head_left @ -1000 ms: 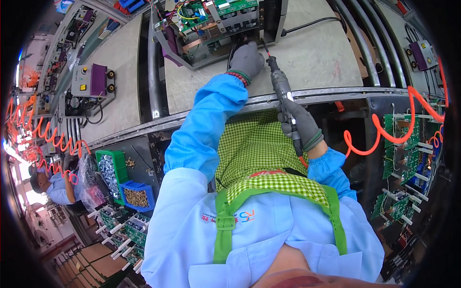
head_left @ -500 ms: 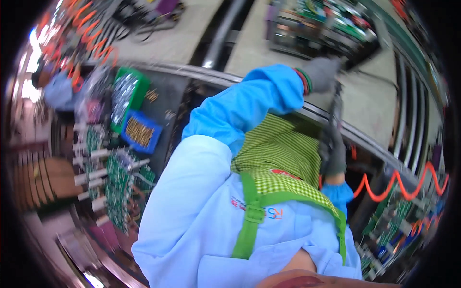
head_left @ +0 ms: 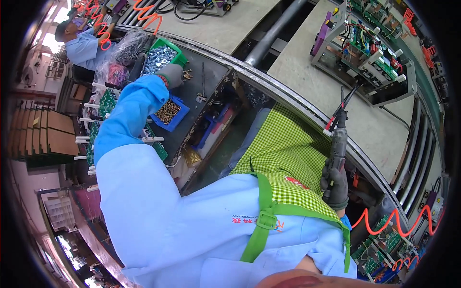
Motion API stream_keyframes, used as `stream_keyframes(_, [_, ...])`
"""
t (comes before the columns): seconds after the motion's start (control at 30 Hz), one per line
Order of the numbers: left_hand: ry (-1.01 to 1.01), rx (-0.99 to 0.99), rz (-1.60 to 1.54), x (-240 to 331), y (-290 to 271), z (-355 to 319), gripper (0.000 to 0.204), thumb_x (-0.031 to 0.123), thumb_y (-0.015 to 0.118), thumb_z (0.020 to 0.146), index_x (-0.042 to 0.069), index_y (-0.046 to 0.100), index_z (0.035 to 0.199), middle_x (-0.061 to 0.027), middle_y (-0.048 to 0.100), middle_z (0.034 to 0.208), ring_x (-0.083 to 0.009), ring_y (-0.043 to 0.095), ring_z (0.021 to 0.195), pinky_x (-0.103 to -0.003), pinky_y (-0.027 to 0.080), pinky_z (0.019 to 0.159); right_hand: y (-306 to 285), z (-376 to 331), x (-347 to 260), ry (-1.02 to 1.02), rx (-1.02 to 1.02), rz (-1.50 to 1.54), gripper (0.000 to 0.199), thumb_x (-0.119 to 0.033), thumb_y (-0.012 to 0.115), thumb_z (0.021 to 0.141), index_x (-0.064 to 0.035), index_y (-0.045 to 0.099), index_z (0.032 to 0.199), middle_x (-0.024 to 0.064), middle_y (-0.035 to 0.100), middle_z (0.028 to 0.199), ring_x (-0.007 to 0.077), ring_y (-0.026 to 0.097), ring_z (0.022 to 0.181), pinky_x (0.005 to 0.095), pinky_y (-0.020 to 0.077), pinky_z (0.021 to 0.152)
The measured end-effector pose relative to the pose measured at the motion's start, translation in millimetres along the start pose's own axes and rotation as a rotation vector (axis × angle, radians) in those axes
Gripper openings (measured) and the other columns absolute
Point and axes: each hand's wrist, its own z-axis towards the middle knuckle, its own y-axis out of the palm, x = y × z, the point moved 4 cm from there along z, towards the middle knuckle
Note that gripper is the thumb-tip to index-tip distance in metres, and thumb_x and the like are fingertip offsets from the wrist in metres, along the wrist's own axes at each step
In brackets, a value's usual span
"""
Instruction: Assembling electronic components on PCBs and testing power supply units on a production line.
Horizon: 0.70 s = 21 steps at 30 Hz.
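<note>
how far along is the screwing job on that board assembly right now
Done: cannot tell which screws are in; the board assembly sits on the bench, untouched. In hand: the right hand holds the electric screwdriver upright, off the work, while the left hand reaches to the parts bins, beside the green bin and above the blue bin of brass screws. Left: probably picking a screw and driving it.
</note>
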Motion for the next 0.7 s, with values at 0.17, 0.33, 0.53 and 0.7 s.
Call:
stream_keyframes(0.17, [-0.159, 0.074, -0.182, -5, 29, 14, 0.044, 0.038, 0.074, 0.078, 0.0, 0.069, 0.1, -0.0201, 0.069, 0.099, -0.0364, 0.066, 0.094, -0.043, 0.053, 0.084, 15, 2, -8, 0.01, -0.014, -0.051, 0.057, -0.041, 0.068, 0.076, -0.0062, 0.049, 0.117, 0.0014, 0.05, 0.081, 0.0068, 0.043, 0.049, 0.0189, 0.0325, 0.039])
stream_keyframes(0.33, [-0.144, 0.178, -0.269, -12, 41, 24, 0.034, 0.035, 0.076, 0.074, 0.004, 0.072, 0.087, -0.0187, 0.069, 0.089, -0.0347, 0.066, 0.087, -0.044, 0.051, 0.08, 16, 1, -6, 0.055, -0.029, -0.08, 0.057, -0.038, 0.068, 0.075, -0.0019, 0.049, 0.114, 0.0032, 0.051, 0.082, 0.0093, 0.046, 0.051, 0.022, 0.0357, 0.042])
stream_keyframes(0.53, [0.065, 0.284, -0.437, 17, -35, 17, 0.031, 0.025, 0.067, 0.079, 0.0, 0.067, 0.097, -0.0197, 0.068, 0.095, -0.0349, 0.066, 0.091, -0.042, 0.053, 0.082, 23, -2, -7, 0.059, -0.132, -0.067, 0.054, -0.033, 0.068, 0.075, -0.0011, 0.049, 0.114, 0.0028, 0.051, 0.082, 0.0092, 0.049, 0.052, 0.0223, 0.0391, 0.044])
stream_keyframes(0.7, [0.682, 0.055, -1.528, 158, -104, 6, 0.027, 0.017, 0.066, 0.09, 0.004, 0.062, 0.114, 0.0021, 0.061, 0.088, -0.0042, 0.057, 0.079, -0.019, 0.048, 0.068, 36, 1, -14, 0.074, -0.259, -0.041, 0.05, -0.029, 0.068, 0.076, -0.0021, 0.048, 0.113, 0.0015, 0.05, 0.078, 0.0087, 0.049, 0.053, 0.0226, 0.0399, 0.045])
